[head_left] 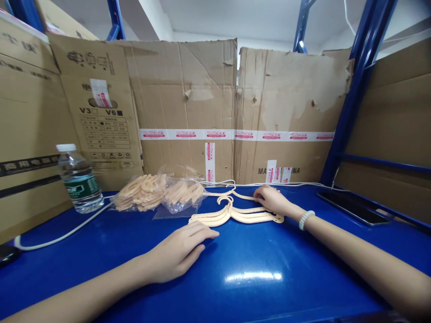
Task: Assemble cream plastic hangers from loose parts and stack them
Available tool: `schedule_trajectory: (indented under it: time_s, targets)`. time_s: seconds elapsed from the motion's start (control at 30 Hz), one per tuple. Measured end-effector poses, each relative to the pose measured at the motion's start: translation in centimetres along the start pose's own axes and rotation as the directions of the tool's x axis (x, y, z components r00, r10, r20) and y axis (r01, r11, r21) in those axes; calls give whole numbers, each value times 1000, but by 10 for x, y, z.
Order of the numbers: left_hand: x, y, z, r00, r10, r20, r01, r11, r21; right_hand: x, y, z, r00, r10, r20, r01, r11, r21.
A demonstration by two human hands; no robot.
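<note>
A small stack of cream-coloured clothes hangers (249, 219) lies on the blue tabletop, hooks pointing away from me. Behind the stack is one more hanger (220, 194) of the same kind, its right arm running to my right hand (273, 200). The fingers of that hand are closed on the hanger's end, with the fingertips partly hidden. In front of the stack's left end, my left hand (183, 251) hovers over or rests on the table, fingers stretched out and holding nothing. Clear plastic bags of hangers (144, 190) lie to the left.
A water bottle (81, 179) stands at the left, near a white cable (63, 242). At the right lies a black phone (353, 208). Cardboard sheets (188, 107) wall the back, and blue metal posts (350, 98) rise at the sides.
</note>
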State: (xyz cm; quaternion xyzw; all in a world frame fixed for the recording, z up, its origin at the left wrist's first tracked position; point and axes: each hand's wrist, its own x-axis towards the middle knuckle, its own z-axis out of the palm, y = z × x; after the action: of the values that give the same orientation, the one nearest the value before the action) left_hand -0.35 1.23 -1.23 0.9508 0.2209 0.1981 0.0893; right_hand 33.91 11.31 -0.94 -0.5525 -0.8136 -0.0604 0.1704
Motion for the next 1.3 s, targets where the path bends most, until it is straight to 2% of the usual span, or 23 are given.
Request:
schedule_trajectory:
  time_s: [0.23,0.43,0.6,0.93,1.03,1.1,1.2,1.3]
  targets:
    - [-1,3,-1,1000,-14,-1,14,1000,-3,1,-1,-8,999,47,-9,-47,997,64]
    - [0,1,0,1000,-10,-6,10,1000,8,1,1,-6,999,32,31,-35,993,110]
    - [0,2,-1,1000,-7,-9,7,1000,10,1,4,-7,997,80,23,-83,979,185]
    - [-1,2,-1,1000,-7,-20,7,1000,15,-11,23,-43,976,216,-12,-189,881,434]
    - [0,2,0,996,7,-90,-3,999,38,-19,25,-56,975,220,-30,-170,825,539]
    - [1,1,1,980,27,-197,-13,997,75,-24,20,-63,974,221,-46,-142,758,637]
    - [1,1,0,912,65,-405,2,987,162,-30,3,-71,978,204,-37,-112,670,734]
    - [2,2,-4,827,68,-559,98,960,262,-35,-16,-74,984,176,-28,-96,658,747]
